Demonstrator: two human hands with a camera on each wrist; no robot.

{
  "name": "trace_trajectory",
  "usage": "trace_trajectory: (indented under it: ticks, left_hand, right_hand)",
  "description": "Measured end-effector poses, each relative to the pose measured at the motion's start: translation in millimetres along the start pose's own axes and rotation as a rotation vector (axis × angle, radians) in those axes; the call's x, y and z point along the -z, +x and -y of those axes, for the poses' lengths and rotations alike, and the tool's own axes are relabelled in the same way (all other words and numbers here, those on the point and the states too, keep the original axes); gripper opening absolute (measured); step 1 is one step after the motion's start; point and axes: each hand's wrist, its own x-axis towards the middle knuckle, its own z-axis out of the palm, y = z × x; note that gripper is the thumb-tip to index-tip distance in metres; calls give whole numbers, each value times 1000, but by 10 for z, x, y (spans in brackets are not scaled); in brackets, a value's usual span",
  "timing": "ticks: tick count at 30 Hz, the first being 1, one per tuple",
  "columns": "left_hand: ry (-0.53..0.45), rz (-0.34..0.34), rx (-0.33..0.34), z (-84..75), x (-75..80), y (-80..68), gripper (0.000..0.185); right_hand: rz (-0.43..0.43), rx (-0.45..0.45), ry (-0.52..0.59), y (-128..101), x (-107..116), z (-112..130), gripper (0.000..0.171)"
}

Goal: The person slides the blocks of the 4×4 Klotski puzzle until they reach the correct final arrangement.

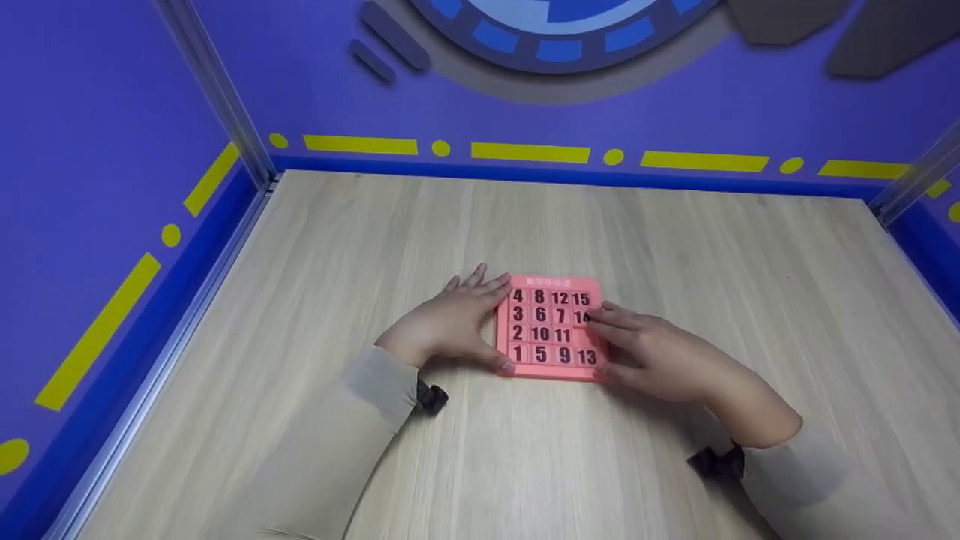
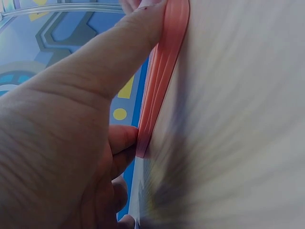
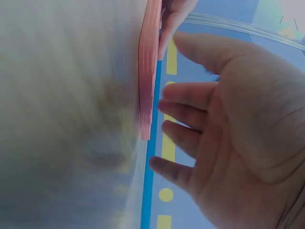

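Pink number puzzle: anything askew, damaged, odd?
Nothing stands out: the puzzle lies flat on the table, no visible damage. The gap in the right column, between tile 14 and tile 13, seems normal for a sliding puzzle. The right hand partly hides tile 14.

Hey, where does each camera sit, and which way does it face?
Head-worn, facing forward-down at the pink number puzzle; left hand, right hand, sleeves show.
On the left wrist, facing the puzzle's edge; thumb and fingers show.
On the right wrist, facing the puzzle's edge; palm and fingers show.
The wrist views share the puzzle and table.
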Motion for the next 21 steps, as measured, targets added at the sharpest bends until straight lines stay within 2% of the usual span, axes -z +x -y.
trace_trajectory:
  ticks: [9,21]
  left_hand:
    - [0,2,2,-6,-13,11,145]
    - [14,3,-1,-2,-21,23,146]
  right_hand:
    - [10,-22,13,-31,-40,1,69]
    - [-43,44,-7,-46,-9,59,54]
